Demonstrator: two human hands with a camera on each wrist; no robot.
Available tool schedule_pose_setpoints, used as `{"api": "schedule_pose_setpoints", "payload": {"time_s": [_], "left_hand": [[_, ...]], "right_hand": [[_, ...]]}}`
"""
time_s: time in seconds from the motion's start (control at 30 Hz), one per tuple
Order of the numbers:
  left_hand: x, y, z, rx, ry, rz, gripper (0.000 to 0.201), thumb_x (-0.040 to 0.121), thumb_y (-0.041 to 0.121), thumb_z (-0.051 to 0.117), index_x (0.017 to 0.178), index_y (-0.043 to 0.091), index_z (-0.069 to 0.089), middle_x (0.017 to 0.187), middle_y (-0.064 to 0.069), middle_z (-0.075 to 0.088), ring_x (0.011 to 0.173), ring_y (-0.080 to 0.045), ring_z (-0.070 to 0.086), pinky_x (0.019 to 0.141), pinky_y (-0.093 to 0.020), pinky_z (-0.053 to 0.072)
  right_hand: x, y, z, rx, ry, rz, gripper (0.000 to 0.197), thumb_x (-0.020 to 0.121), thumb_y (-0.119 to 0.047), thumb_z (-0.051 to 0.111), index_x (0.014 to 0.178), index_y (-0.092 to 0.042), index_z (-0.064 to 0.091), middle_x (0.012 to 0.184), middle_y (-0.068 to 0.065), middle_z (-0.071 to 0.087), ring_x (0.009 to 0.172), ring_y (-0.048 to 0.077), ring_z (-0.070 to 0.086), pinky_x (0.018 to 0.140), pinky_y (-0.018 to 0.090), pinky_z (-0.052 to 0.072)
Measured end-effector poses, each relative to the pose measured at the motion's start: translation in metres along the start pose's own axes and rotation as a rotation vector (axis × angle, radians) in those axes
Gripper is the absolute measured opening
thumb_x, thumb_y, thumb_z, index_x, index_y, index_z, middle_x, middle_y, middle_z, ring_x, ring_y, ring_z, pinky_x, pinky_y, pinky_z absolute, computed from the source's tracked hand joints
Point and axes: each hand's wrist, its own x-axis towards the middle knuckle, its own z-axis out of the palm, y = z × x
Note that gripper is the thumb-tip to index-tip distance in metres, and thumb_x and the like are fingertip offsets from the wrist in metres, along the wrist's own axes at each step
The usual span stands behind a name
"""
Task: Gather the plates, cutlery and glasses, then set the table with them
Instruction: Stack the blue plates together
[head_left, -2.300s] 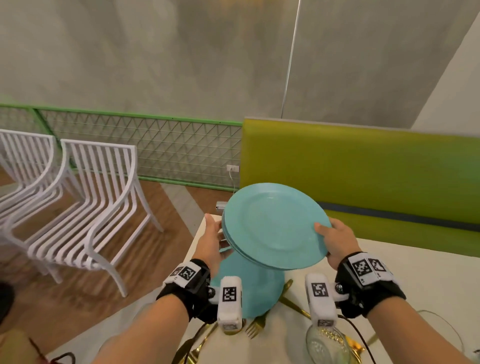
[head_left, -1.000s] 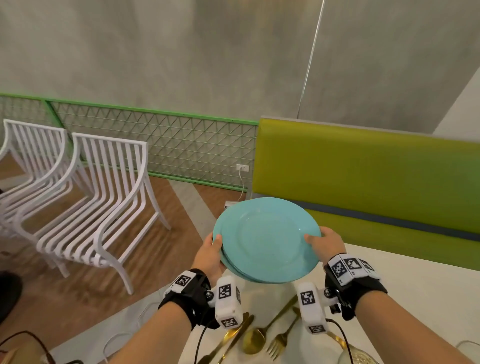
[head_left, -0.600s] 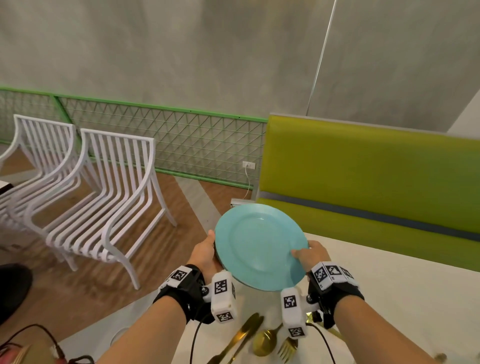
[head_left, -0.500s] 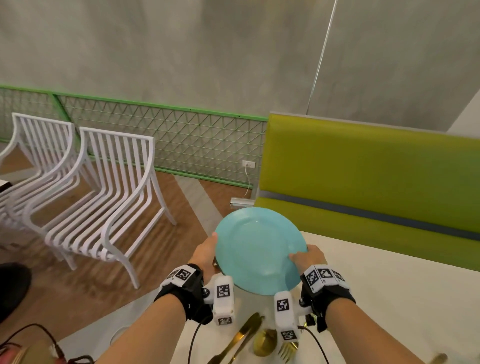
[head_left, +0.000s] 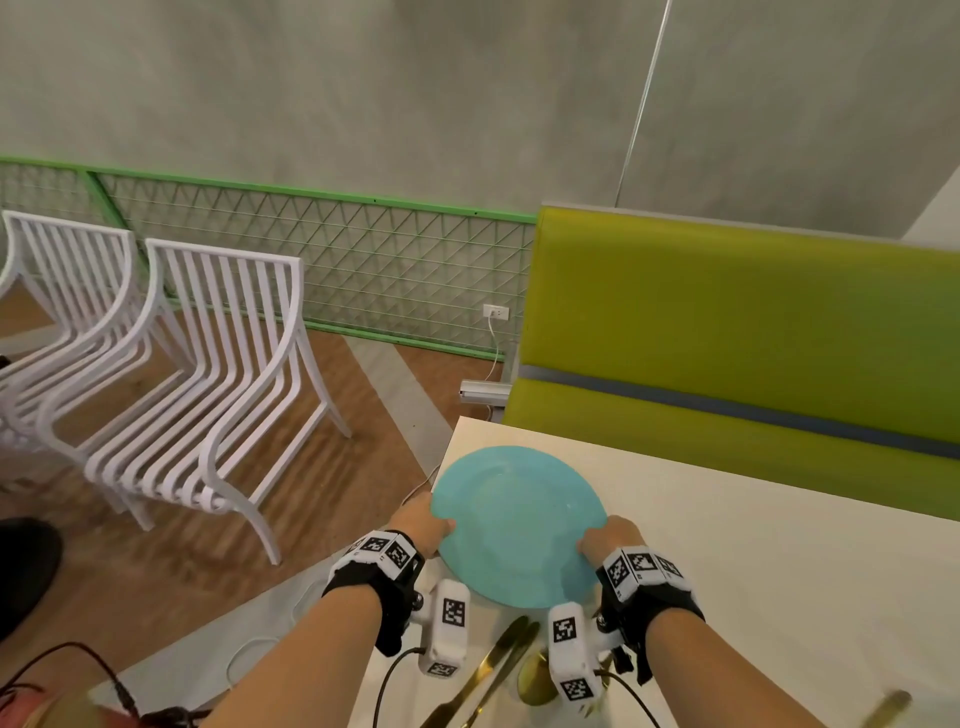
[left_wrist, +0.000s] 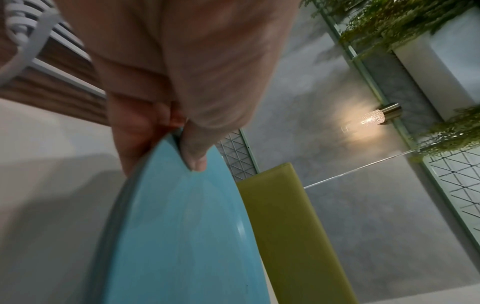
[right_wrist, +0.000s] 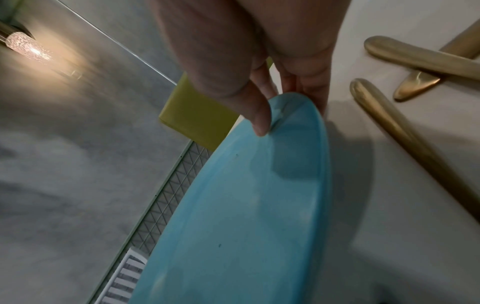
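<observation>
fingers (left_wrist: 135, 131) under plate (head_left: 519, 525), thumbs atop rim

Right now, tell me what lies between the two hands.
The turquoise plate, in the head view: the left hand grips its left rim, the right hand its right rim. It is low over the white table.

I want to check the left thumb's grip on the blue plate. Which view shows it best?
The left wrist view: the left hand's thumb lies on the blue plate's rim, fingers beneath. The head view shows that hand partly hidden by the plate. The right wrist view shows only the right hand.
</observation>
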Motion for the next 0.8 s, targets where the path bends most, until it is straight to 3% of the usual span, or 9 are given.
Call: {"api": "schedule_pose_setpoints", "payload": {"time_s": [0.13, 0.3, 0.43, 0.63, 0.8], "left_hand": [[-0.003, -0.001, 0.006, 0.153, -0.069, 0.038, 0.032, 0.087, 0.004, 0.052, 0.118, -0.003, 0.057, 0.12, -0.02, 0.062, 0.11, -0.035, 0.059, 0.092, -0.039, 0.051], [-0.008, -0.002, 0.01, 0.221, -0.114, 0.044, 0.033, 0.09, 0.006, 0.05, 0.121, 0.0, 0.058, 0.125, -0.017, 0.061, 0.115, -0.03, 0.057, 0.097, -0.034, 0.047], [-0.018, 0.002, 0.006, 0.193, -0.112, -0.003, 0.036, 0.093, 0.015, 0.051, 0.127, 0.003, 0.055, 0.13, -0.013, 0.059, 0.118, -0.027, 0.056, 0.094, -0.028, 0.044], [-0.035, 0.01, -0.003, 0.121, 0.025, -0.032, 0.05, 0.093, 0.026, 0.053, 0.137, 0.006, 0.041, 0.139, -0.013, 0.05, 0.123, -0.03, 0.051, 0.102, -0.034, 0.044], [-0.048, 0.007, -0.008, 0.045, -0.001, 0.033, 0.044, 0.092, 0.027, 0.054, 0.131, 0.01, 0.048, 0.131, -0.013, 0.053, 0.119, -0.03, 0.053, 0.102, -0.04, 0.046]], "right_hand": [[0.0, -0.003, 0.001, -0.042, -0.027, -0.057, 0.033, 0.09, -0.014, 0.054, 0.121, -0.004, 0.058, 0.128, 0.013, 0.059, 0.116, 0.029, 0.057, 0.087, 0.027, 0.044], [-0.001, -0.008, 0.001, -0.039, -0.066, -0.069, 0.048, 0.086, -0.014, 0.062, 0.131, -0.004, 0.048, 0.134, 0.012, 0.054, 0.123, 0.029, 0.052, 0.097, 0.031, 0.042], [-0.014, -0.011, -0.006, -0.079, 0.008, -0.098, 0.051, 0.088, -0.013, 0.057, 0.136, -0.006, 0.04, 0.137, 0.013, 0.05, 0.127, 0.03, 0.048, 0.102, 0.032, 0.04], [-0.069, -0.006, -0.013, -0.265, 0.043, -0.404, 0.045, 0.092, -0.01, 0.049, 0.137, -0.013, 0.043, 0.141, 0.007, 0.048, 0.132, 0.022, 0.043, 0.105, 0.022, 0.031], [-0.124, 0.018, 0.031, -0.577, -0.054, -0.632, 0.038, 0.09, -0.007, 0.045, 0.125, -0.014, 0.057, 0.128, 0.012, 0.056, 0.122, 0.027, 0.049, 0.099, 0.031, 0.042]]}}
